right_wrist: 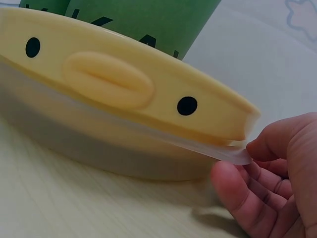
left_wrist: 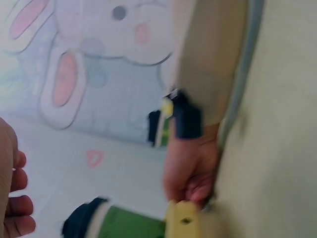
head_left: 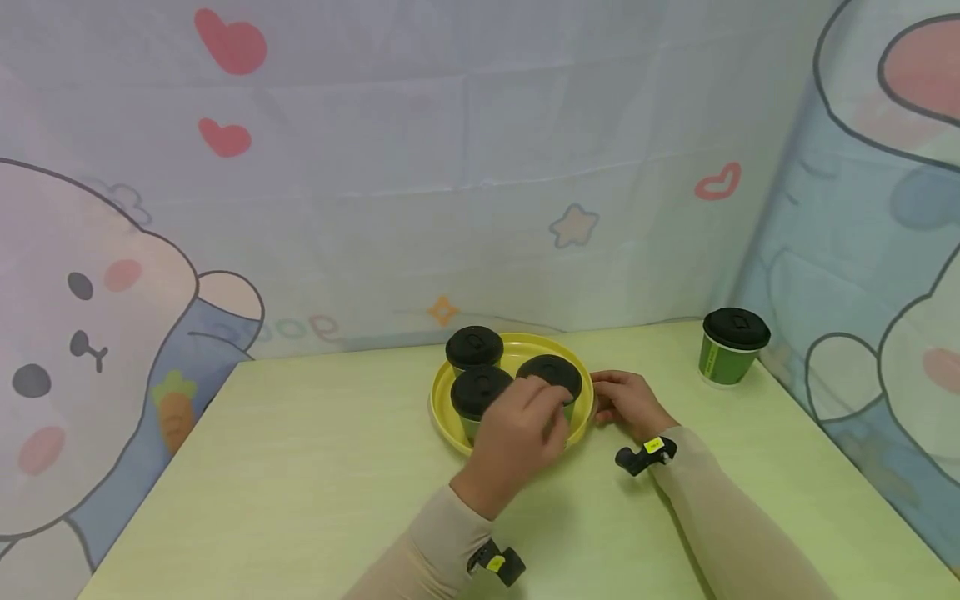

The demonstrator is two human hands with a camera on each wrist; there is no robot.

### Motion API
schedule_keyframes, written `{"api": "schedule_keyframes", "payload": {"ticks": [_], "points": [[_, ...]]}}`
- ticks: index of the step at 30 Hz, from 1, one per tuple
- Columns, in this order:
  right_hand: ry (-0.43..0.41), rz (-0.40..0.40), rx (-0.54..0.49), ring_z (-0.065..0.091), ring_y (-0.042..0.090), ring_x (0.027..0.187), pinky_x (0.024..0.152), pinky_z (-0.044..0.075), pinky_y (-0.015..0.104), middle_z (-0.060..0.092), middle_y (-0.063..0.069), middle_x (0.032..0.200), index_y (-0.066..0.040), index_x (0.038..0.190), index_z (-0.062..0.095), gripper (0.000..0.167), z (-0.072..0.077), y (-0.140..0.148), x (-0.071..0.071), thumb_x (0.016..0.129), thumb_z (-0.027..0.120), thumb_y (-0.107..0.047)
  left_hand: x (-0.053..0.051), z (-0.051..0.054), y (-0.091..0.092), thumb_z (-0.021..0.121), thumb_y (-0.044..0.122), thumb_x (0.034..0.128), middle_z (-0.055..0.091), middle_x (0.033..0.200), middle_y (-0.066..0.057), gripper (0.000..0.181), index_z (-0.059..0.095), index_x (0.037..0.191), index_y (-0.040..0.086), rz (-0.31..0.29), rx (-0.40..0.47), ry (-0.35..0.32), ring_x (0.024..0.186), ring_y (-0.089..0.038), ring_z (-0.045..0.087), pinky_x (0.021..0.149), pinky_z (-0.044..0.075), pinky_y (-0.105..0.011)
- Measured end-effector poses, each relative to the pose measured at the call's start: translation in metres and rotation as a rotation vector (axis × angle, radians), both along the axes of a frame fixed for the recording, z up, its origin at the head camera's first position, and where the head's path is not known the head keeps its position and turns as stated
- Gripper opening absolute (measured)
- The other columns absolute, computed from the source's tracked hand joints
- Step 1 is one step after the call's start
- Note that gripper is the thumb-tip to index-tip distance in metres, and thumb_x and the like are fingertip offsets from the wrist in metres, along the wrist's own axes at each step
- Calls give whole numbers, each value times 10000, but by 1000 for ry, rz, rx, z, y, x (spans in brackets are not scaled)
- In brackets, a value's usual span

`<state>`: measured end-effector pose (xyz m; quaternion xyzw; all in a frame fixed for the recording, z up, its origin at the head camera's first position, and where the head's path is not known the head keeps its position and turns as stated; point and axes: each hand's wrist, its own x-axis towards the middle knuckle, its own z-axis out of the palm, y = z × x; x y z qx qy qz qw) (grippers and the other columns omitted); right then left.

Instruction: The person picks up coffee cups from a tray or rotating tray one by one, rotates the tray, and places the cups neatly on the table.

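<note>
A round yellow tray (head_left: pixel 437 417) holds three green paper cups with black lids: one at the back left (head_left: pixel 475 346), one at the front left (head_left: pixel 474 396) and one at the right (head_left: pixel 553 372). My right hand (head_left: pixel 628 402) pinches the pale edge low on the tray's right side. The right wrist view shows a duck face on the tray's wall (right_wrist: pixel 163 96). Above the tray's front is my left hand (head_left: pixel 517 437), fingers loosely bent near the right cup, partly covering it. Nothing shows in its grasp; in the left wrist view its fingers (left_wrist: pixel 20 208) stand apart from the cup (left_wrist: pixel 129 223).
Another green cup with a black lid (head_left: pixel 731 346) stands at the table's back right corner. A printed cloth (head_left: pixel 390 183) rises behind the pale table (head_left: pixel 300 467), and another printed cloth (head_left: pixel 847 275) borders its right side.
</note>
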<state>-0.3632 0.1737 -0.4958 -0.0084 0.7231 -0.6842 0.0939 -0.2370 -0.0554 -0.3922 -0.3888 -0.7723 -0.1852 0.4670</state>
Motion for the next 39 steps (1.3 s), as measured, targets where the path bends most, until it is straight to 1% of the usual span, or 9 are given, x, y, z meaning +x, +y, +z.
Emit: {"api": "schedule_keyframes", "payload": {"ticks": [4, 9, 11, 14, 18, 23, 29, 33, 39], "points": [[-3, -4, 3, 611, 140, 672, 598, 561, 260, 673, 98, 999, 38, 1357, 578, 404, 0, 0, -1, 1016, 585, -177, 6, -16, 15, 676, 110, 891, 585, 734, 51, 39, 709, 876, 124, 74, -130, -161, 627, -80, 502, 558, 428, -162], [7, 14, -13, 599, 132, 656, 587, 560, 260, 669, 87, 930, 54, 1362, 569, 411, -3, 0, -2, 1017, 585, -169, 7, -26, 21, 684, 200, 931, 476, 622, 72, 276, 586, 673, 186, 256, -275, -419, 531, -70, 425, 467, 358, -207], [11, 15, -14, 590, 129, 645, 578, 557, 259, 665, 80, 905, 58, 1359, 569, 408, -4, -1, -2, 1017, 584, -163, 6, -28, 21, 671, 222, 938, 470, 619, 64, 327, 542, 639, 190, 306, -320, -487, 517, -78, 435, 452, 365, -232], [14, 9, -7, 583, 128, 633, 571, 551, 255, 663, 74, 888, 52, 1349, 582, 396, -5, -1, -2, 1017, 584, -163, 4, -32, 22, 666, 240, 942, 492, 623, 53, 351, 529, 625, 181, 343, -350, -560, 518, -93, 475, 448, 390, -264], [17, 6, 5, 583, 128, 634, 576, 551, 252, 667, 69, 898, 41, 1347, 589, 390, -5, -2, -1, 1022, 581, -173, 0, -37, 20, 695, 240, 934, 536, 618, 40, 322, 575, 646, 162, 366, -372, -618, 540, -125, 535, 465, 423, -291], [20, 2, 1, 580, 126, 636, 577, 552, 249, 658, 65, 889, 44, 1340, 592, 375, -4, -2, -1, 1026, 574, -159, -4, -39, 17, 733, 222, 918, 611, 687, 48, 173, 688, 759, 168, 376, -411, -670, 609, -133, 597, 506, 463, -299], [27, 0, 7, 589, 119, 637, 582, 556, 248, 650, 79, 948, 46, 1350, 584, 384, -4, 1, 0, 1023, 570, -153, -6, -38, 11, 739, 236, 912, 616, 710, 67, 109, 739, 806, 214, 364, -458, -679, 631, -105, 591, 535, 471, -282], [36, 9, 20, 597, 124, 657, 598, 563, 253, 643, 93, 1001, 48, 1363, 574, 404, -2, 2, 3, 1020, 577, -167, -5, -39, -1, 736, 237, 914, 619, 726, 77, 97, 753, 819, 228, 316, -475, -661, 643, -90, 572, 552, 469, -270], [29, 11, 30, 601, 137, 673, 614, 565, 255, 632, 101, 1010, 36, 1368, 573, 396, -1, 3, 3, 1027, 567, -164, -6, -36, -24, 748, 216, 915, 632, 773, 92, 56, 765, 863, 225, 174, -502, -608, 680, -75, 570, 603, 481, -243]]}}
